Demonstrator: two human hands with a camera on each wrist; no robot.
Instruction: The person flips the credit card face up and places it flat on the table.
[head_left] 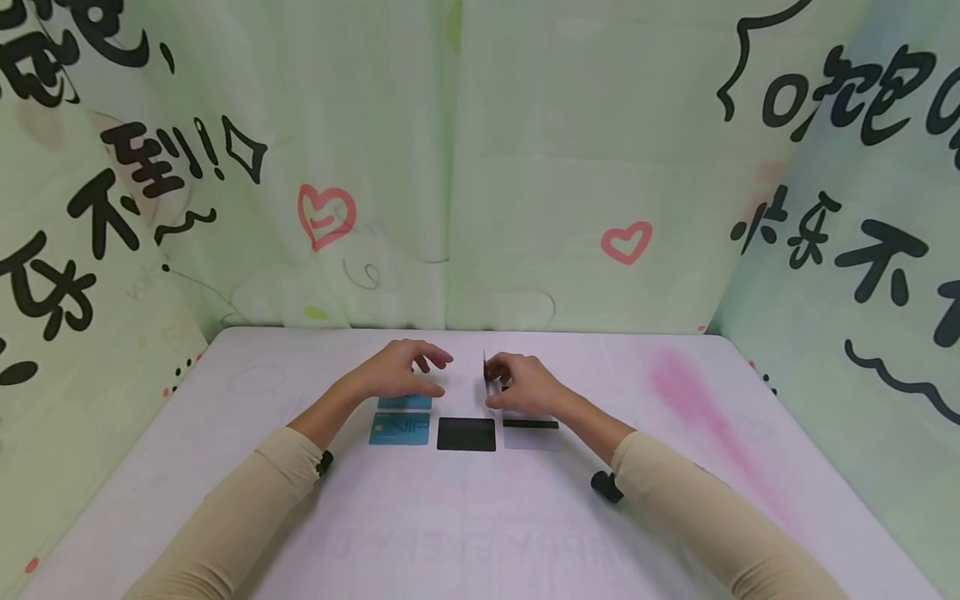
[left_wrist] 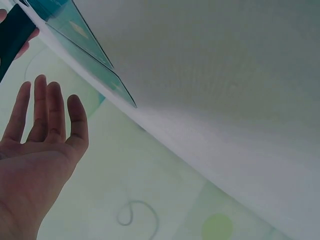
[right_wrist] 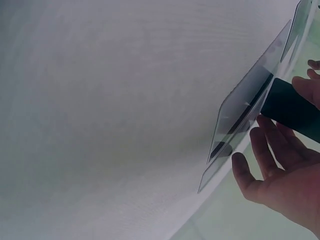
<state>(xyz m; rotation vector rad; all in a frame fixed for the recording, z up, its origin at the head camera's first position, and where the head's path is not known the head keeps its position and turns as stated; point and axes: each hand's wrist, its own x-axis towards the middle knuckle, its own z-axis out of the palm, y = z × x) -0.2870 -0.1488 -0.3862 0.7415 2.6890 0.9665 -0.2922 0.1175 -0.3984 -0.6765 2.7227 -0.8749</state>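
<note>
My right hand pinches a dark card between thumb and fingers. In the head view this card stands upright, almost edge-on. My left hand hovers over two blue cards with its fingers spread and nothing in them. The nearer blue card shows pale lettering; the farther blue card is partly hidden under that hand. Between the hands, a black card lies flat. Below the right hand lies a pale card with a black stripe, with another pale card behind it, mostly covered by the hand.
The cards lie in rows on a white table with a pink smear on its right side. Pale green printed curtains enclose its back and sides. A black wrist device hangs below the right sleeve.
</note>
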